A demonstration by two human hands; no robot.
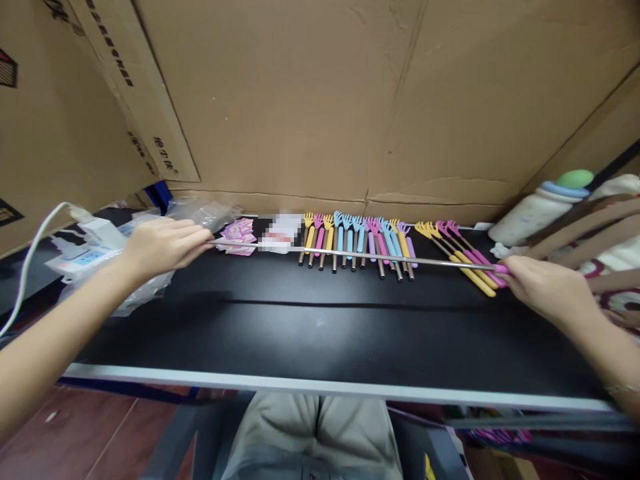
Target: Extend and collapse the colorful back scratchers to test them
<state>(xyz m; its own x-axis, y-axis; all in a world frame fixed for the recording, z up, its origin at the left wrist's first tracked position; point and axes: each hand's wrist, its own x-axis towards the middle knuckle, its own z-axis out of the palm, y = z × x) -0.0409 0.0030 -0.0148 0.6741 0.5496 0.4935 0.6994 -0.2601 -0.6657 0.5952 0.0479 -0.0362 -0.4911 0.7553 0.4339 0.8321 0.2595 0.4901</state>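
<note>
A long thin metal rod [350,256] is stretched level across the black table [320,333]. It looks like a telescopic back scratcher pulled out full length, with a pink handle at its right end. My left hand [163,245] pinches the rod's left tip. My right hand [543,290] is closed on the pink handle. Behind the rod lies a row of several collapsed scratchers [357,240] in yellow, pink, blue and purple, with little claw heads. A few more yellow and pink ones [463,253] lie slanted by my right hand.
Small pink packets [237,237] and a white label sheet [283,233] lie left of the row. Clear plastic bags [203,212] and a white power strip [83,257] with cable sit far left. Cardboard boxes [320,100] wall the back. A bottle [540,207] and bag stand at right.
</note>
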